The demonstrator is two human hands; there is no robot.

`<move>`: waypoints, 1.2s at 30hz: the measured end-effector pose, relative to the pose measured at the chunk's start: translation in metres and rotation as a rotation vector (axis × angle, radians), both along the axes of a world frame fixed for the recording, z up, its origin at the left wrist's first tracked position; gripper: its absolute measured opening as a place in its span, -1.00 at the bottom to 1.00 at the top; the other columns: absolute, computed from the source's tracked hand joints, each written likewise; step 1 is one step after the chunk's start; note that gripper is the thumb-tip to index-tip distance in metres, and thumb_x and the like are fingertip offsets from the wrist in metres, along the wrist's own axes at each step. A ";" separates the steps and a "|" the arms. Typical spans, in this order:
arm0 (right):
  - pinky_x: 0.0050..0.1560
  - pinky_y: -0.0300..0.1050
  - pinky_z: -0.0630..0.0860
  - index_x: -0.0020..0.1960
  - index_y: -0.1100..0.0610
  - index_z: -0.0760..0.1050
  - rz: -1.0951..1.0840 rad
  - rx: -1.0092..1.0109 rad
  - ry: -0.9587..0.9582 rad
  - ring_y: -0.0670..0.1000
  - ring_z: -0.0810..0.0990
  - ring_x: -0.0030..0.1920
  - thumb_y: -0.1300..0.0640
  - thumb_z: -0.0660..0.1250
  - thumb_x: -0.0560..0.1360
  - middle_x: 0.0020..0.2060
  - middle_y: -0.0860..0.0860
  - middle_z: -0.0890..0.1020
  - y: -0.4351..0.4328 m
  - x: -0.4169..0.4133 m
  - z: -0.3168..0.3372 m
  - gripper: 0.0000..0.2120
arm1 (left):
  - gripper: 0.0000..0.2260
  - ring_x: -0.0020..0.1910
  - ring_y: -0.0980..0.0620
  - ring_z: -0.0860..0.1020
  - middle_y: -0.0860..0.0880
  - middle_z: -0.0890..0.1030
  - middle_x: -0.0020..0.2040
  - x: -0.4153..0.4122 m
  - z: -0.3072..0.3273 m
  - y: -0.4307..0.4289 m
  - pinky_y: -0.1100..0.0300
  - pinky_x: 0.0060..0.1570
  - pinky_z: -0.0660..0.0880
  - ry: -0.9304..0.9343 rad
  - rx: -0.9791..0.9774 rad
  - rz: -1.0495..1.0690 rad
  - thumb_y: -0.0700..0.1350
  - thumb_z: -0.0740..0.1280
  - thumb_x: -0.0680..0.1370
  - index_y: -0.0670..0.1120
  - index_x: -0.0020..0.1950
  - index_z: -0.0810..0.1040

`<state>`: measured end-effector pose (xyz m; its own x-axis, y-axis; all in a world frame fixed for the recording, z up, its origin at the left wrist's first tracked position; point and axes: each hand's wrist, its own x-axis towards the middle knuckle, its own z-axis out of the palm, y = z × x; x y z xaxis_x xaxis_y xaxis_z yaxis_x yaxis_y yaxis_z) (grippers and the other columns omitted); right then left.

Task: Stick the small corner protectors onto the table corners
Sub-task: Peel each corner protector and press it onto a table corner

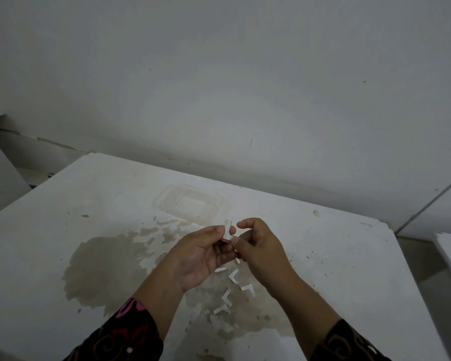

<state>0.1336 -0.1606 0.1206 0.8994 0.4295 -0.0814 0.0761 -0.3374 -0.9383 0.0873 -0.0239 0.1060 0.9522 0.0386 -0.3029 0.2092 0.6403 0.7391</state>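
Protector (227,230), clear, stands at frame centre, pinched by left hand (201,256) and, at its lower end, by right hand (258,252). White L-shaped pieces (235,276) lie just below on table (89,204).

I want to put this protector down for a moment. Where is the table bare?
Free: the left part of the table, from the left edge to the stain, and its right part, from the right hand to the right edge. Crowded: the middle, with white L-shaped pieces near you and the clear container behind them.
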 end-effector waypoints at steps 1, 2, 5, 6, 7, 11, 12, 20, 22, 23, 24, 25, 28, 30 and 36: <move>-0.19 -0.26 0.46 0.06 -0.08 0.42 -0.003 -0.034 -0.069 -0.16 0.55 -0.27 0.09 0.33 0.51 -0.21 -0.12 0.57 -0.001 0.000 0.002 -0.83 | -0.82 -0.16 -0.05 0.56 -0.17 0.58 -0.18 0.000 0.001 -0.001 0.14 -0.17 0.61 -0.012 0.000 -0.010 -0.17 0.27 0.52 -0.25 -0.02 0.61; -0.21 -0.34 0.42 0.09 -0.11 0.42 -0.004 -0.058 -0.142 -0.18 0.53 -0.25 0.06 0.33 0.51 -0.14 -0.15 0.53 -0.001 0.000 0.004 -0.81 | -0.81 -0.10 -0.09 0.54 -0.17 0.58 -0.16 0.000 0.001 -0.002 0.13 -0.15 0.61 -0.021 0.006 -0.019 -0.16 0.30 0.49 -0.25 -0.02 0.61; -0.24 -0.48 0.35 0.15 -0.09 0.47 0.000 -0.105 -0.338 -0.23 0.50 -0.21 0.07 0.31 0.53 -0.05 -0.18 0.44 -0.002 0.000 0.010 -0.79 | -0.82 0.05 -0.19 0.48 -0.17 0.56 -0.11 0.002 0.003 -0.005 0.06 -0.03 0.59 -0.048 0.033 -0.042 -0.14 0.33 0.46 -0.24 -0.07 0.62; -0.24 -0.50 0.35 0.14 -0.06 0.50 0.000 -0.117 -0.383 -0.24 0.49 -0.21 0.08 0.30 0.54 -0.04 -0.17 0.44 -0.002 0.000 0.011 -0.81 | -0.83 0.08 -0.20 0.47 -0.19 0.55 -0.09 0.002 0.003 -0.006 0.04 0.01 0.57 -0.054 0.042 -0.051 -0.14 0.32 0.47 -0.23 -0.09 0.62; -0.24 -0.51 0.35 0.12 -0.04 0.51 -0.004 -0.126 -0.415 -0.24 0.49 -0.22 0.10 0.30 0.54 -0.03 -0.16 0.44 -0.003 0.001 0.012 -0.83 | -0.83 0.10 -0.21 0.47 -0.20 0.54 -0.07 0.002 0.004 -0.008 0.04 0.03 0.56 -0.057 0.047 -0.061 -0.13 0.33 0.47 -0.23 -0.10 0.62; -0.23 -0.55 0.35 0.03 0.01 0.55 -0.053 -0.133 -0.481 -0.26 0.48 -0.23 0.13 0.32 0.52 -0.03 -0.14 0.44 -0.005 0.001 0.010 -0.90 | -0.80 0.05 -0.18 0.48 -0.27 0.50 0.06 0.004 0.006 -0.011 0.05 0.01 0.57 -0.039 0.057 -0.086 -0.12 0.34 0.45 -0.23 -0.05 0.60; -0.22 -0.55 0.35 0.01 0.03 0.55 -0.069 -0.133 -0.505 -0.26 0.48 -0.23 0.13 0.33 0.51 -0.04 -0.13 0.45 -0.005 0.001 0.009 -0.91 | -0.79 0.00 -0.15 0.50 -0.27 0.50 0.07 0.005 0.007 -0.012 0.07 -0.02 0.57 -0.037 0.059 -0.089 -0.12 0.34 0.45 -0.24 -0.04 0.60; -0.25 -0.50 0.28 -0.08 0.09 0.56 -0.096 -0.207 -0.571 -0.14 0.50 -0.18 0.20 0.36 0.48 -0.09 -0.16 0.43 -0.007 0.004 0.007 -0.96 | -0.69 -0.12 -0.08 0.51 -0.21 0.52 -0.06 0.008 0.006 -0.016 0.11 -0.07 0.57 -0.020 0.085 -0.109 -0.10 0.34 0.44 -0.29 0.07 0.52; -0.25 -0.49 0.29 -0.12 0.08 0.54 -0.089 -0.215 -0.553 -0.12 0.51 -0.17 0.19 0.35 0.48 -0.09 -0.15 0.44 -0.008 0.006 0.008 -0.97 | -0.70 -0.10 -0.10 0.50 -0.23 0.52 -0.05 0.008 0.004 -0.016 0.09 -0.05 0.57 -0.007 0.084 -0.113 -0.10 0.34 0.43 -0.29 0.05 0.53; -0.24 -0.48 0.29 -0.15 0.07 0.52 -0.083 -0.215 -0.554 -0.12 0.50 -0.17 0.19 0.34 0.48 -0.10 -0.15 0.44 -0.008 0.007 0.008 -0.95 | -0.70 -0.09 -0.11 0.50 -0.23 0.53 -0.05 0.008 0.003 -0.017 0.08 -0.03 0.57 -0.001 0.082 -0.114 -0.10 0.35 0.43 -0.29 0.04 0.54; -0.24 -0.47 0.30 -0.18 0.05 0.49 -0.076 -0.219 -0.562 -0.13 0.50 -0.16 0.19 0.34 0.48 -0.11 -0.14 0.45 -0.009 0.008 0.008 -0.92 | -0.70 -0.08 -0.12 0.50 -0.23 0.53 -0.05 0.008 0.002 -0.017 0.06 -0.01 0.57 0.004 0.081 -0.115 -0.10 0.35 0.42 -0.29 0.04 0.55; -0.23 -0.47 0.30 -0.19 0.04 0.47 -0.065 -0.228 -0.574 -0.14 0.49 -0.16 0.18 0.33 0.48 -0.12 -0.15 0.44 -0.009 0.008 0.008 -0.89 | -0.71 -0.08 -0.12 0.51 -0.23 0.54 -0.05 0.008 0.001 -0.017 0.05 0.00 0.57 0.008 0.081 -0.113 -0.10 0.36 0.42 -0.29 0.03 0.56; -0.23 -0.48 0.31 -0.19 0.09 0.48 -0.034 -0.226 -0.612 -0.18 0.46 -0.17 0.20 0.32 0.48 -0.15 -0.14 0.44 -0.010 0.007 0.004 -0.92 | -0.76 -0.12 -0.09 0.55 -0.22 0.55 -0.09 0.008 0.001 -0.017 0.08 -0.06 0.60 0.015 0.069 -0.098 -0.11 0.36 0.42 -0.26 -0.04 0.59; -0.23 -0.50 0.33 -0.18 0.11 0.48 -0.040 -0.198 -0.579 -0.20 0.46 -0.18 0.21 0.31 0.49 -0.16 -0.13 0.44 -0.009 0.007 0.002 -0.92 | -0.77 -0.13 -0.09 0.55 -0.23 0.55 -0.07 0.008 0.002 -0.017 0.11 -0.09 0.61 0.018 0.061 -0.092 -0.12 0.35 0.42 -0.26 -0.04 0.58; -0.22 -0.52 0.36 -0.04 -0.02 0.42 -0.053 -0.135 -0.465 -0.23 0.48 -0.16 0.13 0.31 0.52 -0.07 -0.23 0.40 -0.008 0.008 0.002 -0.92 | -0.80 -0.11 -0.07 0.57 -0.18 0.58 -0.11 0.010 0.003 -0.018 0.06 -0.03 0.59 0.001 0.050 -0.087 -0.12 0.34 0.43 -0.24 -0.08 0.60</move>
<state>0.1420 -0.1689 0.1222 0.8738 0.3957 0.2825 0.4567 -0.4684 -0.7563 0.0971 -0.0422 0.1089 0.9523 -0.0293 -0.3038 0.2633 0.5822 0.7692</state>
